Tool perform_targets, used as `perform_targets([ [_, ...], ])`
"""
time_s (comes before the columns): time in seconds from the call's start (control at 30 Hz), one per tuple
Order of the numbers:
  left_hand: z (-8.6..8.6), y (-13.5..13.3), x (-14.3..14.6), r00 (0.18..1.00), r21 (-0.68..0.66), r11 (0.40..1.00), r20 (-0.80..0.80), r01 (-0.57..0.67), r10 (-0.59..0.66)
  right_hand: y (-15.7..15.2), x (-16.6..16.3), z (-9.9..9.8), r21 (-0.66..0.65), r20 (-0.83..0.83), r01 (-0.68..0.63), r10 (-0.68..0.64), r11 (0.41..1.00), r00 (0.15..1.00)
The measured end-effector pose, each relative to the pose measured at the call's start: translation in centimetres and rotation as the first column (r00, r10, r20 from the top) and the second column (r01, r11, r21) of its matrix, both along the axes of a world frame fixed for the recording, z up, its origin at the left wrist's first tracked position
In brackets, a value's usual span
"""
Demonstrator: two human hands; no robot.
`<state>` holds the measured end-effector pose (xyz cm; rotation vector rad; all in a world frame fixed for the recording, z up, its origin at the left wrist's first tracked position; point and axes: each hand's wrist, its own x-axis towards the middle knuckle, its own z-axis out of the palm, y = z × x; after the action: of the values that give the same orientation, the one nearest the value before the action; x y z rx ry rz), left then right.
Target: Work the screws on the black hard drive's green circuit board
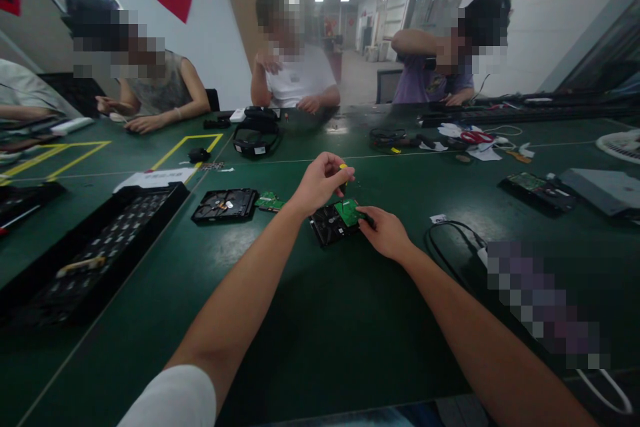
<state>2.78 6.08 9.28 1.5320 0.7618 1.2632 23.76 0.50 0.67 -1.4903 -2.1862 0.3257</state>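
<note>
A hard drive lies on the green table in front of me, with a green circuit board on its right part. My left hand pinches a small screwdriver with a yellow-topped handle, held upright with its shaft down over the board. Whether the tip sits in a screw is too small to tell. At the drive's right edge, my right hand has its thumb and fingers closed on the dark side of the drive, beside the board. Part of that edge is hidden by the fingers.
To the left lie another hard drive, a loose circuit board and a long black tray. At right are a drive with an exposed board, a grey box and a black cable. Several people sit across the table.
</note>
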Motion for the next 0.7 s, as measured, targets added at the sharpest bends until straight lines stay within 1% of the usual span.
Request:
perform_targets([
  [0.13, -0.21, 0.33, -0.22, 1.0, -0.007, 1.0, -0.006, 0.026, -0.026, 0.04, -0.06, 0.06, -0.01, 0.015, 0.011, -0.011, 1.0, 1.0],
  [0.27, -0.05, 0.44, -0.75, 0.989, -0.134, 0.985, 0.107, 0.114, -0.1, 0.0, -0.11, 0.21, -0.015, 0.019, 0.01, -0.01, 1.0, 1.0],
  [0.33, 0.11, 0.36, -0.88, 0.986, -0.158, 0.979, 0.124, 0.128, -0.109, -0.03, -0.11, 0.27, -0.017, 0.026, 0.013, -0.012, 1.0, 1.0],
  [0.4, 0.22, 0.22, -0.82, 0.995, -0.136, 0.988, 0.074, 0.076, -0.066, -0.05, -0.1, 0.27, -0.017, 0.026, 0.012, -0.011, 1.0, 1.0],
  [0.47, 0.23, 0.07, -0.59, 1.0, -0.095, 0.995, 0.019, -0.004, 0.006, -0.06, -0.09, 0.21, -0.011, 0.017, 0.011, -0.011, 1.0, 1.0],
  [0.57, 0.15, -0.15, -0.16, 0.996, -0.059, 0.995, -0.022, -0.085, 0.084, -0.07, -0.08, 0.06, -0.001, 0.006, 0.012, -0.012, 1.0, 1.0],
  [0.63, 0.15, -0.24, -0.01, 0.995, -0.054, 0.995, -0.039, -0.09, 0.088, -0.08, -0.06, -0.05, 0.0, 0.004, 0.012, -0.012, 1.0, 1.0],
  [0.7, 0.23, -0.29, -0.05, 0.998, -0.055, 0.997, -0.043, -0.049, 0.047, -0.08, -0.05, -0.13, 0.001, 0.004, 0.012, -0.012, 1.0, 1.0],
])
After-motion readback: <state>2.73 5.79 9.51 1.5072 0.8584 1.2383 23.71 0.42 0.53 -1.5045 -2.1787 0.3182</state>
